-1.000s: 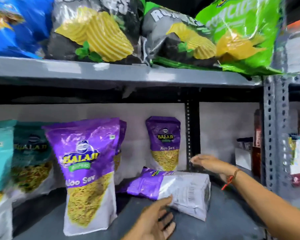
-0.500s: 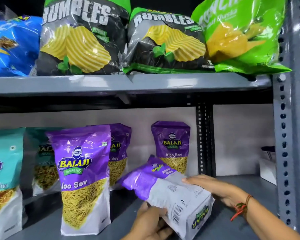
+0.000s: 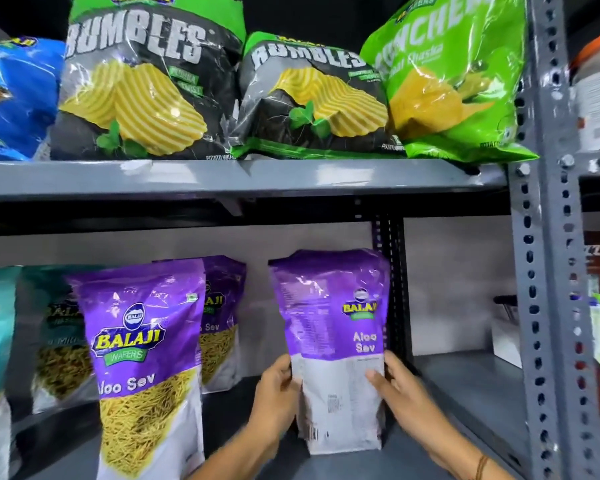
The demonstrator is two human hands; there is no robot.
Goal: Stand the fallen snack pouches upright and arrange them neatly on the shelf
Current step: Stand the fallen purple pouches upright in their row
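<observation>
Standing upright near the lower shelf's front edge, the purple pouch sits between both hands: left hand and right hand clasp its sides.

Shop stockroom or store aisle: grey slotted-steel racking, packaged chip bags above the held purple snack pouch.

- A grey metal upper shelf runs across the view, glossy with reflected light
- A perforated grey upright post stands at the right edge of the shelving; a darker slotted post stands at the back
- A pale grey wall closes the rear
- The dark grey lower shelf lies below
</observation>
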